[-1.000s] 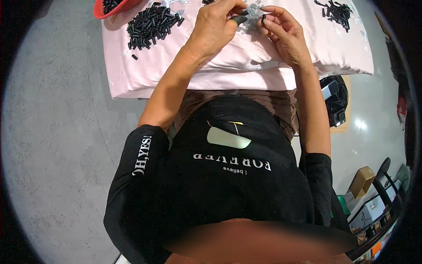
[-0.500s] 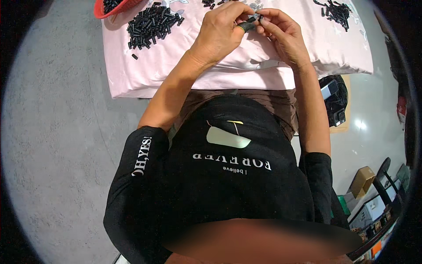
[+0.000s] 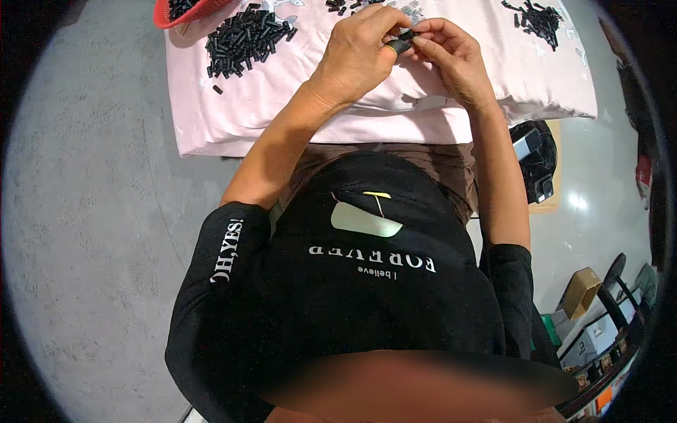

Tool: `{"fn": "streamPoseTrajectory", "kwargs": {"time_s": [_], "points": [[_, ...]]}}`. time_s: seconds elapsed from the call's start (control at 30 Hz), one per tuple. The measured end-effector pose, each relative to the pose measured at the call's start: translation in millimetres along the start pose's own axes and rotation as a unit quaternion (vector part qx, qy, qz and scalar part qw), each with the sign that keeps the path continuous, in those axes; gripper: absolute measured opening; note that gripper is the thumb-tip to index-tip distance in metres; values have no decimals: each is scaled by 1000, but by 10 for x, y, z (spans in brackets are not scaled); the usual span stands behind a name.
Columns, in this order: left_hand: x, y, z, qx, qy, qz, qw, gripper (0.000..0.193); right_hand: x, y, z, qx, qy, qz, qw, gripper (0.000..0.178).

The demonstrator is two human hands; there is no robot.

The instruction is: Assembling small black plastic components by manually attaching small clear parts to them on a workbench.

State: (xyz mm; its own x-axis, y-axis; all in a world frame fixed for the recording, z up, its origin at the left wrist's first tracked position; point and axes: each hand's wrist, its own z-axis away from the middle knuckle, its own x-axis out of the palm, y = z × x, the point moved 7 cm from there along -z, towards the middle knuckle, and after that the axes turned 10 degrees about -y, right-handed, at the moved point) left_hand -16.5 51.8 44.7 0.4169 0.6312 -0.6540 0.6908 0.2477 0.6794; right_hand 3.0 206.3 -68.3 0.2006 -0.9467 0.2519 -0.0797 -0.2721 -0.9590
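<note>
My left hand (image 3: pixel 356 55) and my right hand (image 3: pixel 457 60) meet over the far part of the pink cloth. Between their fingertips is a small black piece (image 3: pixel 407 34), probably a short tube like those in the piles, partly hidden by the fingers. A dark cover with a yellow-green edge (image 3: pixel 398 46) wraps my left thumb. My right thumb and forefinger pinch at the piece's right end. Just beyond the hands lie small silvery bits (image 3: pixel 410 10), too small to name, and a few black pieces (image 3: pixel 344 5).
The pink cloth (image 3: pixel 282 120) covers the work surface. On its left lies a large pile of short black tubes (image 3: pixel 243 44), with one loose tube (image 3: pixel 217 89) nearby. A red basket (image 3: pixel 201 15) holds more. Thinner black pieces (image 3: pixel 541 27) lie at the far right.
My right fingers have shifted slightly, and the piece between the hands is a little lower. Both hands stay close together in nearly the same place.
</note>
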Motion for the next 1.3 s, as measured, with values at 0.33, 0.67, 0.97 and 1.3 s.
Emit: {"fn": "streamPoseTrajectory", "kwargs": {"time_s": [0.33,0.67,0.97,1.3], "points": [[58,73,34,167,51,-125,977,29,-4,30,1,1,2,5,1000,19],[82,19,0,68,66,-54,994,29,12,32,-18,-17,-10,-54,998,19],[65,-18,-44,-141,11,16,990,17,-21,63,-3,-5,-4,-70,998,18],[-62,-549,517,-102,-59,-79,990,15,-55,-14,6,-43,-6,-62,997,14]]}}
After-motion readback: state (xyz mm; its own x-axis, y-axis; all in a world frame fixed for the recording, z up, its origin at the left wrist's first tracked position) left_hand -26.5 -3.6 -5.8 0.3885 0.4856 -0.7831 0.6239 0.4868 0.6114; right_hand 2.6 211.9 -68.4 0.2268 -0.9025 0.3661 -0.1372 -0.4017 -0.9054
